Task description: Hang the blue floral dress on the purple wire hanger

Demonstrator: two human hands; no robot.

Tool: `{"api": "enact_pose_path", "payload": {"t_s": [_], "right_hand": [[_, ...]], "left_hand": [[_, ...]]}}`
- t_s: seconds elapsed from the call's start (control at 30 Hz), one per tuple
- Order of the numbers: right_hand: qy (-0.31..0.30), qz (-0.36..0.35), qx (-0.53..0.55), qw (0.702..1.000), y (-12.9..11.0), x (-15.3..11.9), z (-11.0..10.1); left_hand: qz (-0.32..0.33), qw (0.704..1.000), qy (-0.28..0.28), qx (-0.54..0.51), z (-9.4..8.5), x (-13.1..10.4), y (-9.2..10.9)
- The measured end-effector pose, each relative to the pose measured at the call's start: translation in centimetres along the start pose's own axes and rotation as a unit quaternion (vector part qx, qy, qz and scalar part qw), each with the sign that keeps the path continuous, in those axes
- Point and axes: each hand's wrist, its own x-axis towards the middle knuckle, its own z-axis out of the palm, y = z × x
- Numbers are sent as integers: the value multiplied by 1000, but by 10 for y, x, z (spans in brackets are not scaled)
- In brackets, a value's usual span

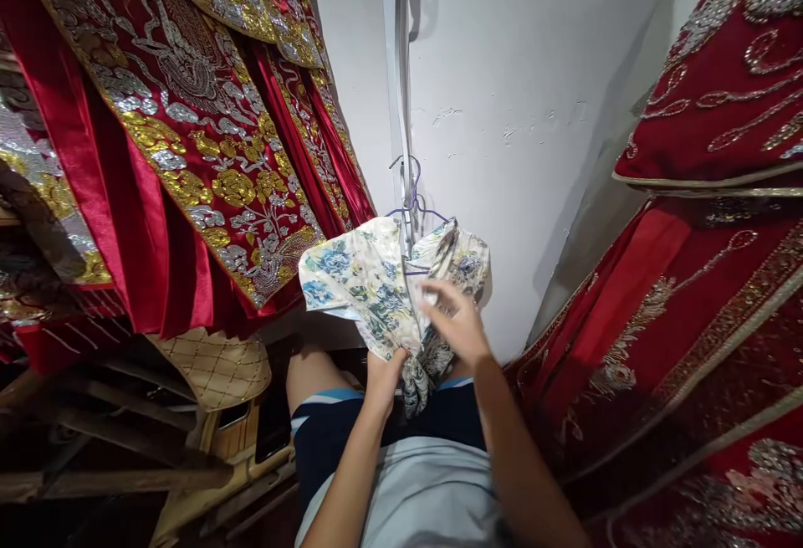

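A cream blouse (376, 284) with blue and yellow flowers hangs in front of me on a thin purple hanger (418, 188). Its front is open in a V, and the lower part is gathered and twisted into a hanging bunch. My left hand (384, 376) is closed on the blouse's lower front edge, thumb on top. Just before the other front panel is my right hand (462, 326), its fingers slightly blurred, stretched out and apart. Whether its fingertips touch the cloth is hard to see.
A pale vertical strip (401, 54) runs down the white wall (520, 54) to the hanger. Red garments with gold and silver embroidery (232, 180) hang at left, and beaded red garments (665, 297) at right. A wooden frame (119, 481) and a dark phone-like object (273, 427) are lower left.
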Motion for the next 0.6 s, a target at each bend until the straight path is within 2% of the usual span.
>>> {"api": "enact_pose_path", "payload": {"t_s": [0.03, 0.07, 0.13, 0.2, 0.23, 0.3, 0.37, 0.47, 0.53, 0.6], "right_hand": [[-63, 4, 35, 997, 6, -11, 13], [-79, 7, 55, 995, 12, -19, 21], [-64, 30, 88, 994, 23, -27, 24], [-26, 80, 98, 992, 33, -27, 14], [-31, 111, 90, 989, 38, -26, 7], [-99, 172, 57, 978, 47, -26, -1], [-178, 220, 40, 958, 54, -29, 0], [-212, 242, 43, 946, 56, -36, 10], [-214, 236, 29, 948, 53, -38, 13], [-218, 227, 20, 949, 49, -36, 13]], "left_hand": [[10, 1000, -4, 11, -1, 0, -2], [15, 1000, -5, 19, -3, 1, -3], [13, 1000, 10, 26, -7, 3, -3], [0, 999, 38, 24, -9, 4, -1], [-4, 999, 49, 22, -9, 4, -1], [-4, 999, 51, 13, -7, 3, -2], [-4, 999, 36, 3, -4, 1, -5], [-11, 1000, 19, 17, -6, 4, -10], [7, 997, 54, 48, -15, 12, -12], [50, 987, 133, 75, -28, 22, -14]]}}
